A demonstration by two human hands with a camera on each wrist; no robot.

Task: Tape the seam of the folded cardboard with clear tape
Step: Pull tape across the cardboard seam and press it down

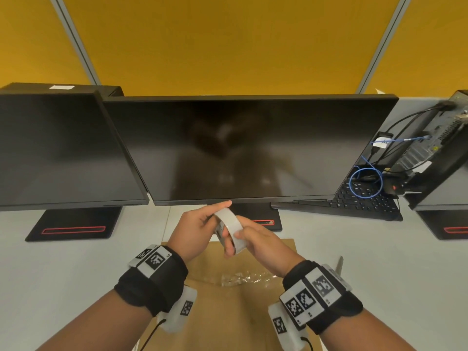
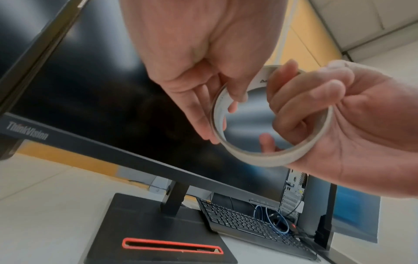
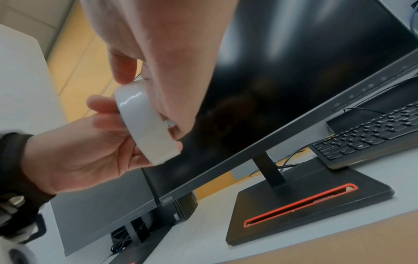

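A roll of clear tape (image 1: 231, 228) is held in the air between both hands, above the far end of the brown folded cardboard (image 1: 228, 320). My left hand (image 1: 217, 224) pinches the roll's wall, thumb on one side and fingers on the other. In the left wrist view the roll (image 2: 271, 157) is an open ring with my left hand (image 2: 217, 110) at its edge. My right hand (image 1: 247, 236) grips the roll from the right, its fingers (image 2: 294, 100) curled through the ring. From the right wrist the roll's (image 3: 144, 125) glossy outer face shows. No loose tape end is visible.
A crumpled piece of clear tape (image 1: 238, 278) lies on the cardboard. Black monitors (image 1: 248, 148) stand close behind the hands on red-slotted bases (image 1: 73, 229). A keyboard (image 1: 354, 201), blue cables and a computer case (image 1: 440, 148) crowd the right. A grey pointed object (image 1: 339, 266) lies by my right wrist.
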